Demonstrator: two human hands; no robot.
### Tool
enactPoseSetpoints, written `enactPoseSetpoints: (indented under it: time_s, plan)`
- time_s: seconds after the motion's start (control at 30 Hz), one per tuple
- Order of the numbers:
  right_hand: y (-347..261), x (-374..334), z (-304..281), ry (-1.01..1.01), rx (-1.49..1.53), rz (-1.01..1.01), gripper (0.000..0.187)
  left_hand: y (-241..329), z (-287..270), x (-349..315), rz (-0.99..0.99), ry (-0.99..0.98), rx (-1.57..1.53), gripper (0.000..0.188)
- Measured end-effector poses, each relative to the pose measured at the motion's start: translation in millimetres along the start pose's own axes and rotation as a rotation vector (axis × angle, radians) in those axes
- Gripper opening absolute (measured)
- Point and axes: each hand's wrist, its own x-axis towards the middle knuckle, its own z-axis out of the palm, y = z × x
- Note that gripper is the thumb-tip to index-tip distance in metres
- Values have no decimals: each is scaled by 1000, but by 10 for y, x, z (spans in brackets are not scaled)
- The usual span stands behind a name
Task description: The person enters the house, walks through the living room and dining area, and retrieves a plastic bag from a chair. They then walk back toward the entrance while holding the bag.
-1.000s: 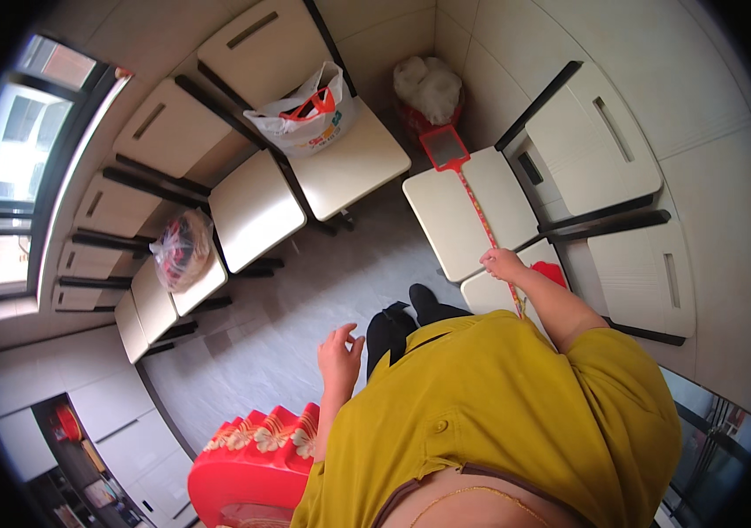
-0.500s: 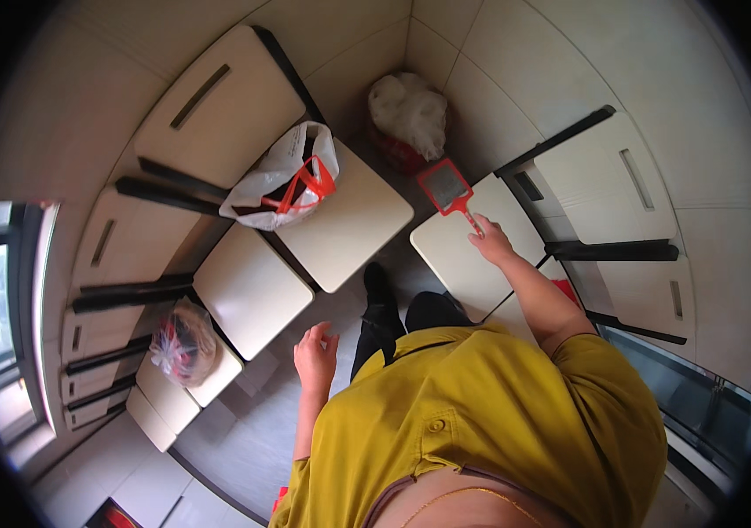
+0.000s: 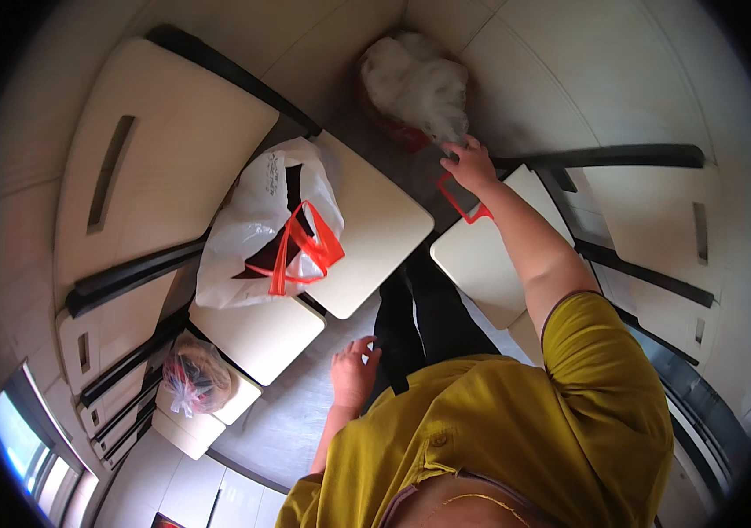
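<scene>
Top centre, the right hand (image 3: 472, 165) was stretched to the bag (image 3: 415, 79), grip unclear, a pinch seemingly needed, the left hand (image 3: 354, 373) empty, half-curled below!

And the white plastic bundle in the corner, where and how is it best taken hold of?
Probably by its narrow near end, pinched between thumb and fingers, coming from the chair side: the white plastic bundle tapers that way, toward the right hand, while the walls stand behind it. Whether the fingertips touch it is unclear.
</scene>
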Motion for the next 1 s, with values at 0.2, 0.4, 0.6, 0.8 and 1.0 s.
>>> enactPoseSetpoints:
  time_s: [0.2, 0.4, 0.6, 0.8, 1.0]
  plan:
    - [-16, 588, 440, 137, -223, -142, 36, -121, 305, 194, -84, -71, -35, 21]
    - [719, 1224, 1164, 76, -266, -2, 28, -257, 392, 357, -84, -103, -37, 22]
    - [361, 1220, 19, 463, 324, 29, 27, -204, 389, 431, -75, -60, -70, 20]
    - [328, 635, -936, 433, 1299, 282, 32, 224, 130, 739, -31, -145, -177, 23]
    - [-217, -286, -1360, -11, 1873, 453, 35, 1022, -141, 1655, 50, -58, -1044, 70]
